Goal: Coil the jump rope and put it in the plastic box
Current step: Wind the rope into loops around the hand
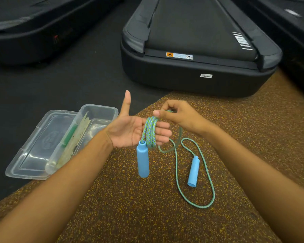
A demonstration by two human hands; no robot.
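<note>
— So, how is the jump rope (150, 133) held?
— Wound round the straight fingers of the left hand (128, 131), pinched above by the right hand (179, 114).
— And the plastic box (102, 113)?
— Seen open, left of the grip.

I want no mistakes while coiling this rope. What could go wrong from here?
The jump rope is wound on the straight fingers of the left hand; the coils may slide off, pulled by the hanging handle.
Its loose part on the floor crosses itself and may tangle as the right hand pulls.
</note>
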